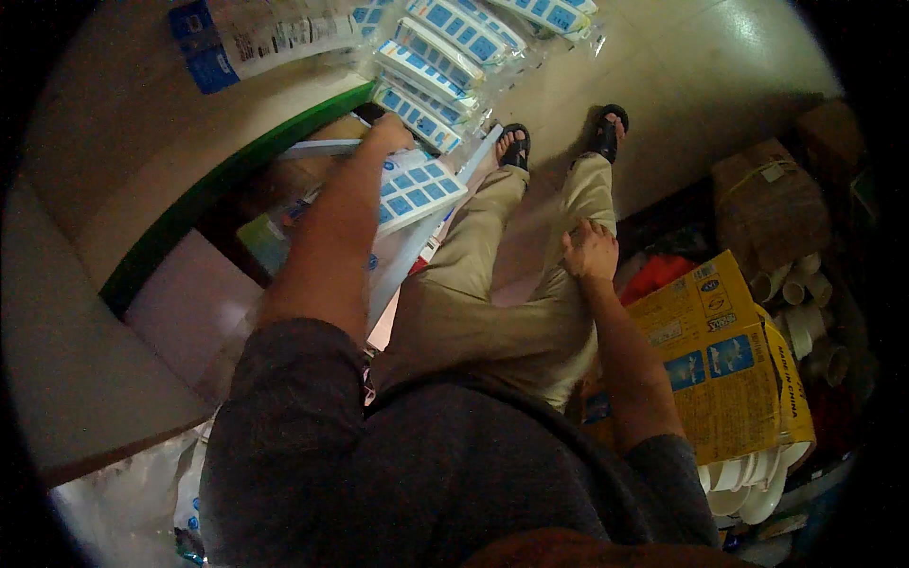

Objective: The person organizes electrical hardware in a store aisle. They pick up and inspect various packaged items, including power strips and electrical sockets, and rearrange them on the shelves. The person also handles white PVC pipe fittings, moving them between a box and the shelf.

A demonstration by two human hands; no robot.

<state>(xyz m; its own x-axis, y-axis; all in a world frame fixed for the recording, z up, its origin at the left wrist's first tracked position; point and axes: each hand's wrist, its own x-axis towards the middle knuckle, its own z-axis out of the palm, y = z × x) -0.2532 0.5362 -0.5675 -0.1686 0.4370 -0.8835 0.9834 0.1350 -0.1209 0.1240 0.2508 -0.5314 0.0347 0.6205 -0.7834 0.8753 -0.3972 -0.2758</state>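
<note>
My left hand (pixel 393 135) reaches into an open cabinet or drawer space, beside packs with rows of blue squares; its fingers are partly hidden, so a grip cannot be told. Just below it lies a white pack with blue squares (pixel 422 190). Past the hand, several similar long packs (pixel 419 113) in clear plastic are stacked. A pale panel edge (pixel 408 263) runs between the opening and my leg. My right hand (pixel 593 252) rests on the knee of my beige trousers (pixel 461 312), holding nothing, fingers slightly spread.
A green-edged board (pixel 234 192) bounds the opening at left. A blue-and-white package (pixel 263 42) lies on the surface beyond it. At right stand a yellow carton (pixel 710 369) with white plastic pieces (pixel 746 483), white pipe fittings (pixel 795 287) and a brown cardboard box (pixel 770 195).
</note>
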